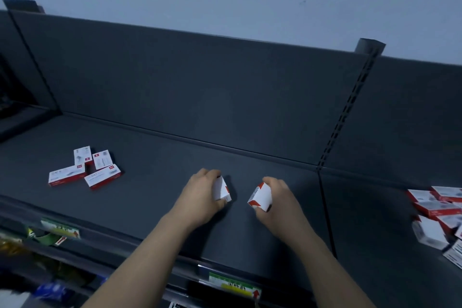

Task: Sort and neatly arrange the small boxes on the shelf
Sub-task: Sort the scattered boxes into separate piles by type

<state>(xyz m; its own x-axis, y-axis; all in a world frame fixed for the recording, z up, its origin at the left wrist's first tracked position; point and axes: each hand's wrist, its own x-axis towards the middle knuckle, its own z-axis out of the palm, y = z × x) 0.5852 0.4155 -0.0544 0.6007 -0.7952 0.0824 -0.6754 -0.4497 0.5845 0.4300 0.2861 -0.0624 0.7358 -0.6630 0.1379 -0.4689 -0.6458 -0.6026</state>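
Note:
My left hand (202,192) grips a small white and red box (222,189) over the middle of the dark grey shelf (155,157). Just to its right, my right hand (277,197) grips a second white and red box (260,198), tilted on its end. A loose cluster of several white and red boxes (85,170) lies flat on the shelf's left part, pointing in different directions. Another untidy pile of the same boxes (440,215) lies on the neighbouring shelf section at the far right, partly cut off by the frame edge.
A dark back panel (200,82) rises behind the shelf, with a slotted upright (350,107) dividing the two sections. Price labels (235,284) sit on the shelf's front rail. Goods on a lower shelf (37,290) show at the bottom left.

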